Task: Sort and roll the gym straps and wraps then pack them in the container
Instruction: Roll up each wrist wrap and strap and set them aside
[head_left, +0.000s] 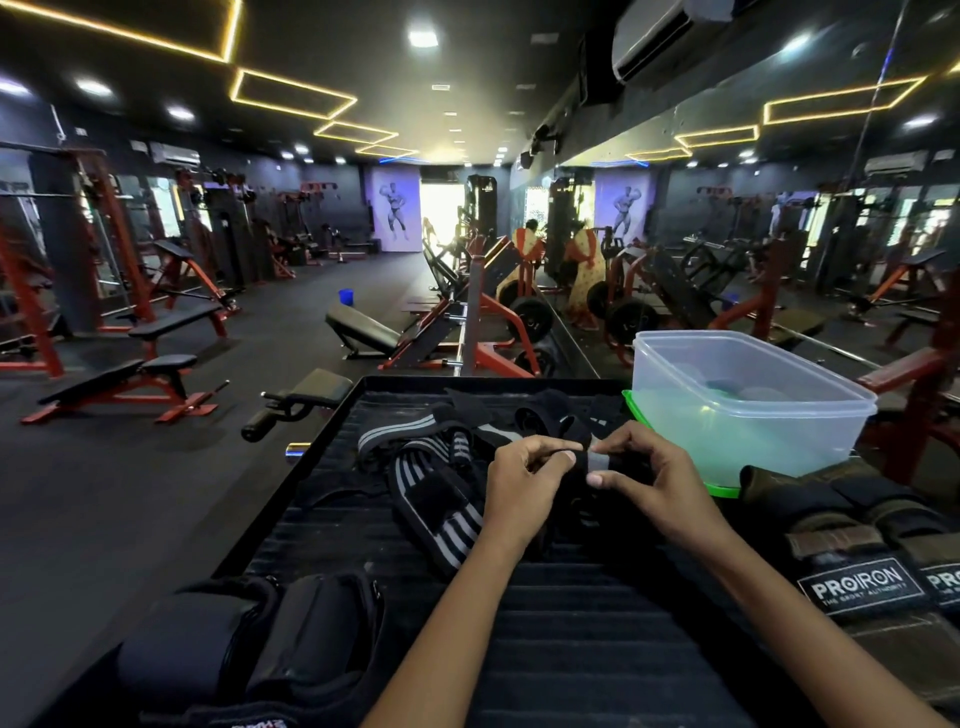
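Observation:
On the black ribbed tray (571, 634) my left hand (522, 486) and my right hand (644, 478) both pinch a black wrap with a grey band (597, 462), held between them just above the tray. To their left lies a loose black and grey striped wrap (441, 499), partly unrolled. More black straps (545, 415) are heaped behind the hands. The clear plastic container (748, 400) stands at the tray's right rear on a green lid (722, 489); a dark shape shows through its wall.
Black padded ankle weights (249, 644) lie at the tray's near left corner. Olive and black PROIRON weights (862, 545) sit at the right. Red and black gym benches (130, 379) and machines fill the floor beyond, with a mirror wall on the right.

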